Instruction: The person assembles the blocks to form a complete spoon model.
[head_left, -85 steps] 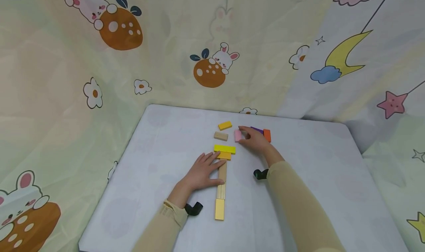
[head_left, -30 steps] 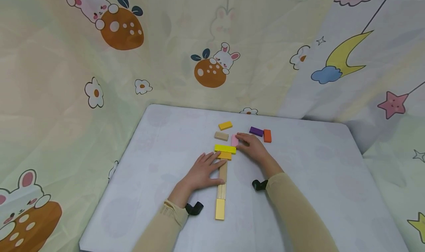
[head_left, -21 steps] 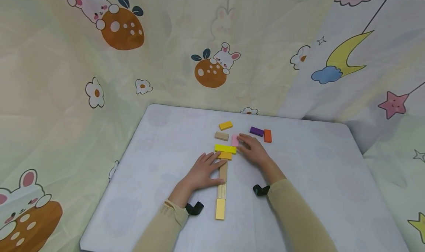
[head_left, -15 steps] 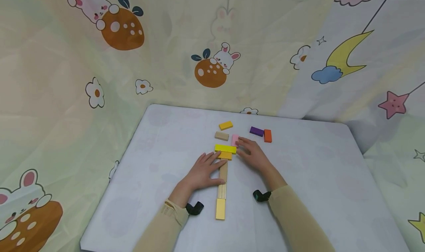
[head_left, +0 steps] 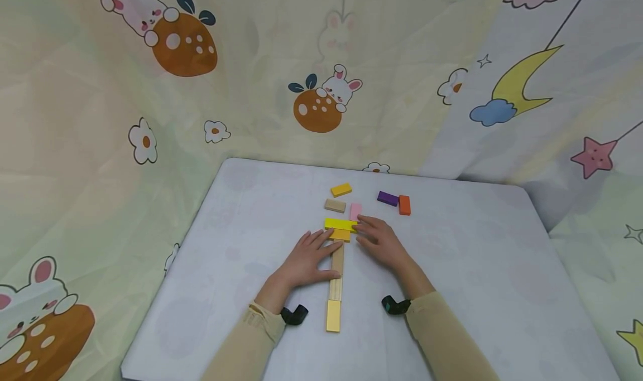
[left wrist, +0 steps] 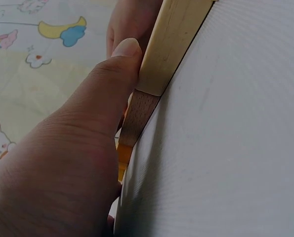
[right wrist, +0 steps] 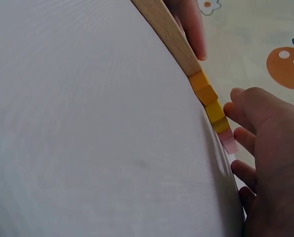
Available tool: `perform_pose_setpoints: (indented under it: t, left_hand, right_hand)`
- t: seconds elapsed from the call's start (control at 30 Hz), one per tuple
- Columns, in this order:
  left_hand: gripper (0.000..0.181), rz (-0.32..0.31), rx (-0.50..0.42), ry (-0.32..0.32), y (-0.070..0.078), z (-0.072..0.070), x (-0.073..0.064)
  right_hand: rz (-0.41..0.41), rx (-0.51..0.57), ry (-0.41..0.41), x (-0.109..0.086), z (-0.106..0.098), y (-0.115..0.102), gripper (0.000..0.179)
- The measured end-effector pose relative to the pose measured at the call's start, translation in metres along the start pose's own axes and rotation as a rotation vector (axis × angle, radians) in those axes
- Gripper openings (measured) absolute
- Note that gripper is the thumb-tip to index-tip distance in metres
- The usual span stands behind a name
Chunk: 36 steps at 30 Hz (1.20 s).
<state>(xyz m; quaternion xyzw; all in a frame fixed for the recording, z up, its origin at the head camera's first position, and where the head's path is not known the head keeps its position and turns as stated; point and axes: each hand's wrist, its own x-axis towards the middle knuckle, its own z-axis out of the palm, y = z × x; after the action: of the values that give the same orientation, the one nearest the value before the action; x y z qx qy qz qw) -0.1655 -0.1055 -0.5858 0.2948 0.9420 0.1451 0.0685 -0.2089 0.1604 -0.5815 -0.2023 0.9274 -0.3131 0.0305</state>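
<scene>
Wooden blocks form a straight row on the table: a pale yellow block (head_left: 333, 316) nearest, then plain wood blocks (head_left: 337, 263), an orange block (head_left: 342, 236) and a bright yellow block (head_left: 339, 223) lying crosswise. A pink block (head_left: 355, 210) stands off the yellow one's right end, pointing away. My left hand (head_left: 305, 261) lies spread along the row's left side, fingertips over the orange block and upper wood block; its thumb rests against a wood block (left wrist: 174, 44) in the left wrist view. My right hand (head_left: 384, 245) has loosely bent fingers right at the yellow block's right end.
Behind the row lie a tan block (head_left: 335, 205) and a golden yellow block (head_left: 341, 189). Farther right, a purple block (head_left: 388, 198) meets an orange-red block (head_left: 404, 205). A printed cloth (head_left: 251, 91) hangs behind the white table (head_left: 477, 258).
My right hand has slid the pink block left to the yellow block's end, let go of it and come nearer to me. The left hand has stayed in place.
</scene>
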Motion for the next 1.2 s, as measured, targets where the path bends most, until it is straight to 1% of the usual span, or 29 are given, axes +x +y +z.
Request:
perform_pose_setpoints:
  t: [0.23,0.33,0.43,0.53,0.6,0.67,0.7,0.77,0.87,0.93,1.1,1.2]
  left_hand:
    - [0.079,-0.004,-0.015,0.016,-0.002,0.002,0.001]
    - [0.074,-0.027,-0.080,0.033,-0.003,0.000,0.003]
    - [0.068,-0.076,-0.211,0.044,-0.005,-0.006,0.004]
    - [0.063,-0.160,-0.376,0.051,-0.008,-0.016,0.008]
    - [0.061,-0.213,-0.461,0.075,-0.013,-0.024,0.013]
    - [0.058,-0.253,-0.523,0.101,-0.019,-0.032,0.022]
    - [0.057,-0.269,-0.530,0.110,-0.023,-0.035,0.028]
    - [0.054,-0.275,-0.520,0.117,-0.031,-0.039,0.039]
    - [0.050,-0.274,-0.494,0.088,-0.042,-0.043,0.057]
    - [0.048,-0.269,-0.487,0.065,-0.047,-0.046,0.066]
    - [0.045,-0.270,-0.490,0.013,-0.054,-0.051,0.080]
    - [0.045,-0.261,-0.468,-0.003,-0.056,-0.054,0.087]
  right_hand:
    - [-0.019,-0.042,0.016,-0.001,0.002,-0.001,0.039]
    - [-0.021,-0.043,0.023,-0.001,0.002,-0.001,0.040]
    - [-0.032,-0.045,0.023,-0.001,0.003,-0.002,0.039]
    - [-0.046,-0.052,0.022,-0.001,0.003,-0.001,0.039]
    - [-0.044,-0.055,0.023,-0.001,0.003,-0.001,0.040]
    - [-0.035,-0.055,0.026,-0.002,0.003,0.000,0.040]
    - [-0.033,-0.053,0.029,-0.002,0.003,0.000,0.040]
    - [-0.024,-0.051,0.026,-0.002,0.004,0.000,0.040]
    - [-0.029,-0.048,0.015,-0.002,0.002,0.001,0.040]
    - [-0.033,-0.044,0.007,-0.002,0.003,0.002,0.040]
    - [-0.039,-0.036,0.015,-0.002,0.004,0.003,0.039]
    - [-0.039,-0.037,0.029,-0.002,0.004,0.003,0.039]
